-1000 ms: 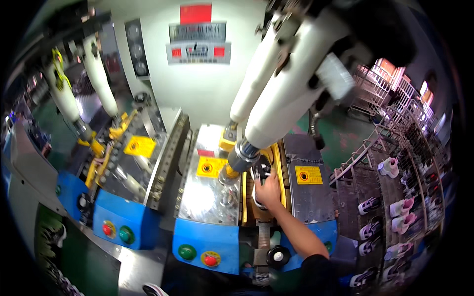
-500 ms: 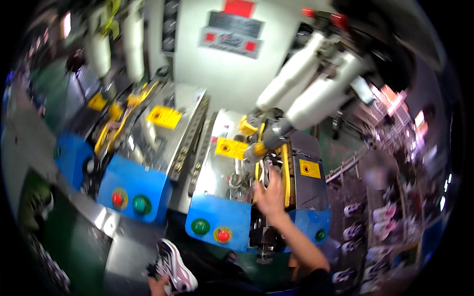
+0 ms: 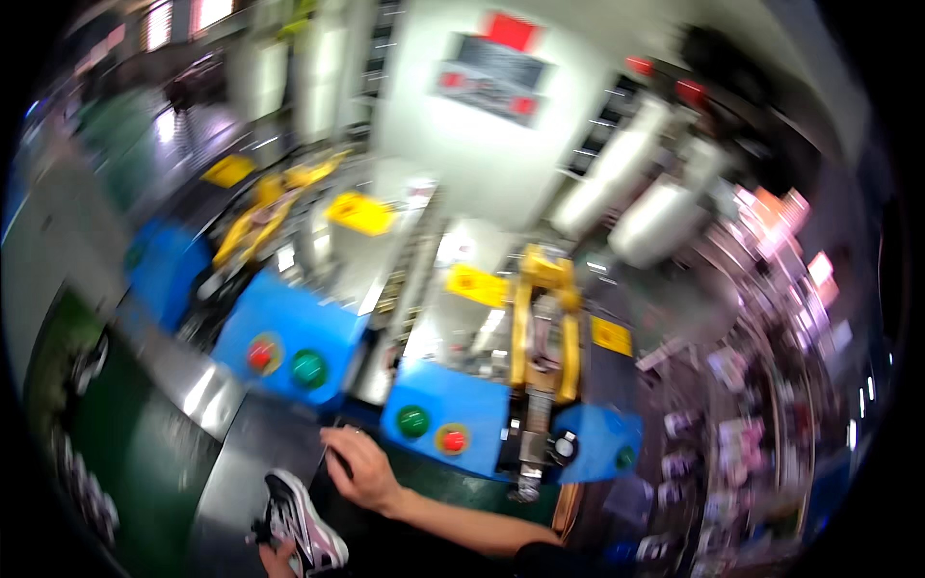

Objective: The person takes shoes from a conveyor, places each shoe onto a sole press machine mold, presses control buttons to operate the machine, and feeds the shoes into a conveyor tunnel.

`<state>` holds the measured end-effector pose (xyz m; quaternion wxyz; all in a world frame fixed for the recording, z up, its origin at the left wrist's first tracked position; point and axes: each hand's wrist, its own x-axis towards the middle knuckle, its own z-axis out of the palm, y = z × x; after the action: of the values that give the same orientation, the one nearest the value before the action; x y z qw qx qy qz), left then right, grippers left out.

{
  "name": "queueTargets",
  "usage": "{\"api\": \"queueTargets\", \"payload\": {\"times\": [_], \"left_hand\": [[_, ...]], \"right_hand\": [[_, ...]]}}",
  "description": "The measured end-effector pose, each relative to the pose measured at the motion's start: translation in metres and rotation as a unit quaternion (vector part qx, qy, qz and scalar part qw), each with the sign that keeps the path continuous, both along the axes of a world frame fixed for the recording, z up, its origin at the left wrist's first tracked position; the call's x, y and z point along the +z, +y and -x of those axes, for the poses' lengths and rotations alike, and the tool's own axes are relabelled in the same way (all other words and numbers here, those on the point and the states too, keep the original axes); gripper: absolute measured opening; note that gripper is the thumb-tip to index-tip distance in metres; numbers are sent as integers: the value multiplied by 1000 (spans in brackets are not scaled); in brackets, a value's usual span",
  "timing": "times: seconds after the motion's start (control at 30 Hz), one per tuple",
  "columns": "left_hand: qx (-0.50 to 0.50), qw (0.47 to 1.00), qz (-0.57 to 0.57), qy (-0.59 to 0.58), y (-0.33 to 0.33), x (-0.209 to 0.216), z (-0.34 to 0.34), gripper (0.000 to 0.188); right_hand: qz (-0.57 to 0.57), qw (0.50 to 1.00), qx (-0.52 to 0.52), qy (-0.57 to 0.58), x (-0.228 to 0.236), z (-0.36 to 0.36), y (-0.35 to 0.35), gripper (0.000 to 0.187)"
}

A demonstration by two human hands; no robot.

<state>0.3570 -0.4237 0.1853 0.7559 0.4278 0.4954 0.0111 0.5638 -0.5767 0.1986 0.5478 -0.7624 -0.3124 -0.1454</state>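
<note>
My left hand (image 3: 278,556) grips a black, white and pink sneaker (image 3: 306,528) near its heel, low in the picture. The sole faces right and the toe points up and away. My right hand (image 3: 361,470) hovers over a dark metal ledge (image 3: 236,458), just above and right of the sneaker. Its fingers are bent and apart from the thumb, with nothing visible between them. Ahead stands a machine with two blue front panels. The right station's yellow bars (image 3: 570,352) flank a blurred, shoe-like thing (image 3: 545,332), which I cannot make out clearly.
Green and red buttons (image 3: 413,421) sit on the blue panels. White cylinders (image 3: 665,226) lean above the right station. Racks with several shoes (image 3: 737,438) stand at the right. More shoes (image 3: 89,482) are at the far left, beside green floor.
My right hand has left the right station and come down left, near the sneaker. The white cylinders there have lifted away from the yellow bars. The whole view has shifted.
</note>
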Motion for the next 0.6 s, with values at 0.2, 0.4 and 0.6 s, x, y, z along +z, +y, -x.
{"api": "queueTargets", "payload": {"times": [0.2,0.4,0.6], "left_hand": [[176,974,-111,-86,-18,13,83,53],[66,888,-441,113,56,-109,180,77],[33,917,-380,117,113,-129,215,84]], "right_hand": [[15,942,246,230,-25,165,27,20],[124,871,331,341,-21,215,26,13],[195,855,240,417,-37,211,117,51]]}}
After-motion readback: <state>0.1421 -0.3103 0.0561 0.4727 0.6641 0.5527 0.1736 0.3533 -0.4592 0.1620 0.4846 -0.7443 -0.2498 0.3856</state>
